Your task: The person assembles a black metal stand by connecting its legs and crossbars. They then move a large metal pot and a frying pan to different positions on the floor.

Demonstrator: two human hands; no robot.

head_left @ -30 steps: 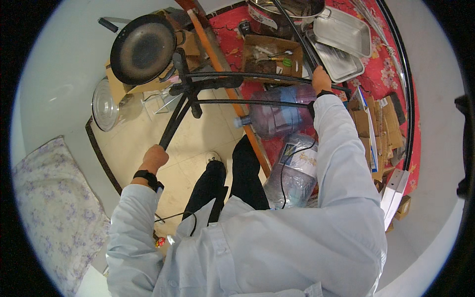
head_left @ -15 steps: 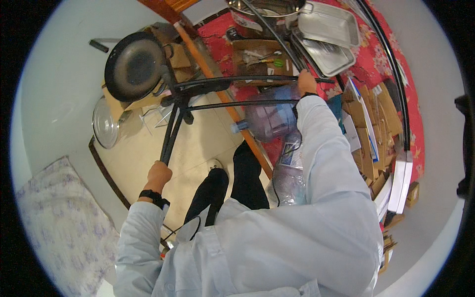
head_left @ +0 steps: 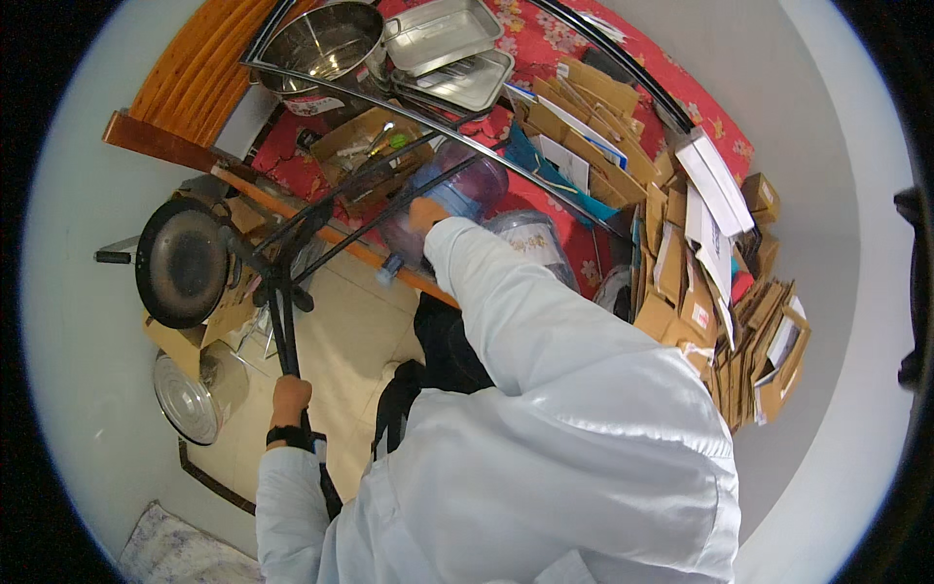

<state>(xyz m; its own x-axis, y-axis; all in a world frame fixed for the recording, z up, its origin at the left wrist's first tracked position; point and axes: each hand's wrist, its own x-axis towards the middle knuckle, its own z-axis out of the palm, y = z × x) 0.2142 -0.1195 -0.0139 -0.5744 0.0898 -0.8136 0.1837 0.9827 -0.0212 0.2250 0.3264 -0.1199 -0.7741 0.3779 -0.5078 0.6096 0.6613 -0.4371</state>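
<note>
Pale tiled floor [head_left: 336,336], red flowered cloth [head_left: 545,44], stacked cardboard [head_left: 700,292], wooden bench [head_left: 195,68], plain light walls.

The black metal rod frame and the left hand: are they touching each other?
Touching. The head view shows the left hand closed around the lower end of the black metal rod frame, with the fingers wrapped over the rod and no gap visible.

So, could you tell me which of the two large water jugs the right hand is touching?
The right hand rests on the purple-tinted jug lying under the black rods; the clear jug beside the sleeve is untouched.
</note>
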